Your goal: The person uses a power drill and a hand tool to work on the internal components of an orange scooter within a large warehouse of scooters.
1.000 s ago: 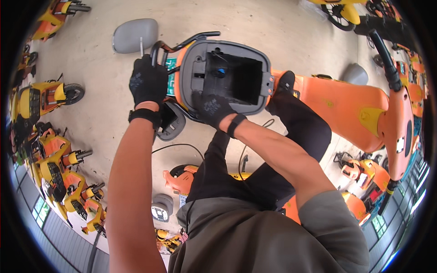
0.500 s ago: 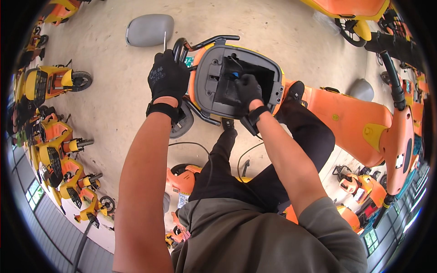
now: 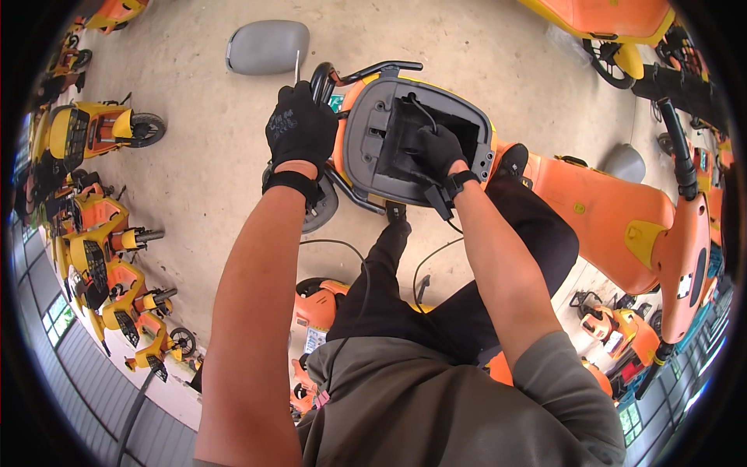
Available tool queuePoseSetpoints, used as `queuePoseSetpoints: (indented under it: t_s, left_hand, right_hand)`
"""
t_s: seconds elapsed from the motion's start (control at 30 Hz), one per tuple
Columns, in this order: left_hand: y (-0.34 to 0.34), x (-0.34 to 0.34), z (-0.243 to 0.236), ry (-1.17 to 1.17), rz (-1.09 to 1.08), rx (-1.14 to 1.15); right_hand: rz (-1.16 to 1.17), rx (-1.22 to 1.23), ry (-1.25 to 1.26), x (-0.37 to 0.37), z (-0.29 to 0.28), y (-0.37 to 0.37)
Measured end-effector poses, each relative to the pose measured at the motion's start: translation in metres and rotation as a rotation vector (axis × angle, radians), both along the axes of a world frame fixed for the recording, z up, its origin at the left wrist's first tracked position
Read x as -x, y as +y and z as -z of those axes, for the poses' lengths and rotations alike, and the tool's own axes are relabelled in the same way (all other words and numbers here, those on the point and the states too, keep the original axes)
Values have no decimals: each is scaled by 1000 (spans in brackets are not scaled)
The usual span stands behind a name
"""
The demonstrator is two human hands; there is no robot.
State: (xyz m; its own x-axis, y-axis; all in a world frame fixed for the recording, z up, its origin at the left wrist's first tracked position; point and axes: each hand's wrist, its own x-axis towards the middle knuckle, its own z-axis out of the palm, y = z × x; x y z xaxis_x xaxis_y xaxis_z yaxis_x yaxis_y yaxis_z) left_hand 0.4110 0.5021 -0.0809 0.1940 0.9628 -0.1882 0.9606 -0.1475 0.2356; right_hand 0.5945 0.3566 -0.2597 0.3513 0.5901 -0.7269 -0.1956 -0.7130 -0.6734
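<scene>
1. Moved off the rim since a second ago, the right hand [image 3: 442,149] is now held over the open scooter box [image 3: 359,118].
2. A black cable [image 3: 425,110] inside the box is gripped by that hand.
3. A thin metal rod [image 3: 297,68] is clasped in the left hand [image 3: 300,128].

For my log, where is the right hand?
In the head view's upper middle, the right hand is at the open black compartment, right of the left hand.
</scene>
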Motion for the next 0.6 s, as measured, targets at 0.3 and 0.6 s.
queuePoseSetpoints:
  t_s: [0.3, 0.6]
  left_hand:
    - [-1, 1, -3, -10, -32, 28]
    - [0, 2, -6, -7, -42, 22]
  right_hand:
    - [153, -108, 513, -2, -70, -3]
    - [-263, -219, 292, -30, -129, -13]
